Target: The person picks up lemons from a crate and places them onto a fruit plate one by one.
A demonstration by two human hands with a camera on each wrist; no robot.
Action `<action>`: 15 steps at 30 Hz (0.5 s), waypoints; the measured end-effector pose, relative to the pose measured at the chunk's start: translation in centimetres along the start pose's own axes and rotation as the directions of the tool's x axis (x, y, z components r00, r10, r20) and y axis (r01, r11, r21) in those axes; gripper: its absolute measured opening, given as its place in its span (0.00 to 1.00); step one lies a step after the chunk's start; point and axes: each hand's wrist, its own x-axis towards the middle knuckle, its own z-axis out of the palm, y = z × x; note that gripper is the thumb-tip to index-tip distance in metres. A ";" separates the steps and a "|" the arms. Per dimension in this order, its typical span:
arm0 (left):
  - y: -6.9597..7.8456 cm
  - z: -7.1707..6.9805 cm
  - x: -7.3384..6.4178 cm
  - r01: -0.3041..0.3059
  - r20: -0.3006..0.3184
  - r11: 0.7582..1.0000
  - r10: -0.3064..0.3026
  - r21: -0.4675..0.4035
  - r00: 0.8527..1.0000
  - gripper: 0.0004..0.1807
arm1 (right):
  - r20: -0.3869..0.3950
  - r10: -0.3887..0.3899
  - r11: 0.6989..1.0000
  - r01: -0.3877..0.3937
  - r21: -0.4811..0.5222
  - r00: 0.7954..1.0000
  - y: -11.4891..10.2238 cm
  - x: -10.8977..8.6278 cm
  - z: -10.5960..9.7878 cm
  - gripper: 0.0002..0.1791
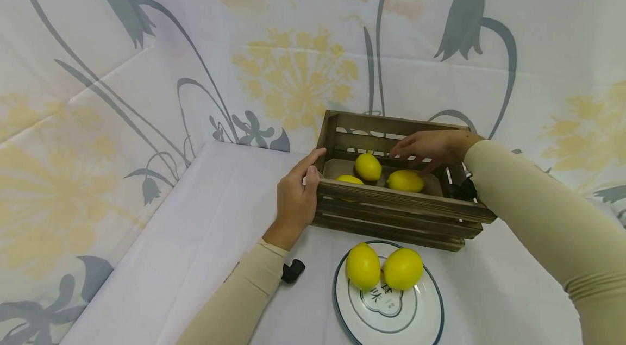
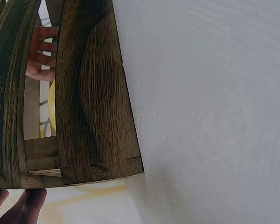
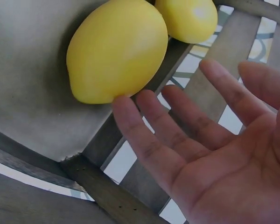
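At the left end of the slatted wooden crate (image 1: 391, 198), my left hand (image 1: 298, 187) rests its fingers against the end panel, thumb near the front corner. Two of its fingers (image 2: 35, 203) show at that end in the left wrist view. My right hand (image 1: 432, 146) reaches inside over the right part of the crate, empty, palm showing and fingers extended in the right wrist view. Its little fingertip lies right at the tip of the nearest lemon (image 3: 119, 51). A second lemon (image 1: 368, 167) lies further left, and a third lemon (image 1: 349, 179) is partly hidden by the front slat.
In front of the crate, a white plate (image 1: 425, 315) with a blue rim carries two lemons (image 1: 403, 269) side by side. A white cloth (image 1: 215, 225) covers the table, and flower-printed fabric (image 1: 293, 19) hangs behind the crate.
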 end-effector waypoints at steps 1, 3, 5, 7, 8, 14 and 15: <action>0.0 0.0 0.0 0.001 0.001 1.000 -0.001 0.001 1.000 0.27 | 0.001 -0.003 1.000 0.003 -0.003 1.000 0.0 0.0 0.0 0.29; 0.0 -0.1 0.0 0.002 0.003 1.000 -0.002 0.002 1.000 0.27 | -0.002 -0.004 1.000 0.003 -0.017 1.000 0.0 0.0 0.1 0.29; 0.1 -0.1 0.0 0.002 0.006 1.000 -0.002 0.001 1.000 0.28 | -0.010 -0.006 0.999 0.006 -0.050 1.000 0.1 0.1 0.2 0.29; 0.1 -0.1 0.0 0.003 0.007 1.000 -0.003 0.001 1.000 0.27 | -0.016 -0.013 0.996 0.011 -0.090 1.000 0.1 0.1 0.3 0.30; 0.1 -0.1 0.0 0.002 0.006 1.000 -0.002 0.001 1.000 0.27 | -0.020 -0.014 0.994 0.012 -0.106 1.000 0.1 0.2 0.3 0.30; 0.0 0.0 0.0 -0.004 0.005 1.000 0.004 -0.001 1.000 0.27 | -0.040 -0.009 0.972 0.000 -0.235 0.999 0.3 0.3 0.7 0.32; 0.0 0.0 0.0 -0.004 0.006 1.000 0.004 -0.001 1.000 0.27 | -0.047 -0.004 0.966 -0.008 -0.258 0.999 0.3 0.3 0.7 0.32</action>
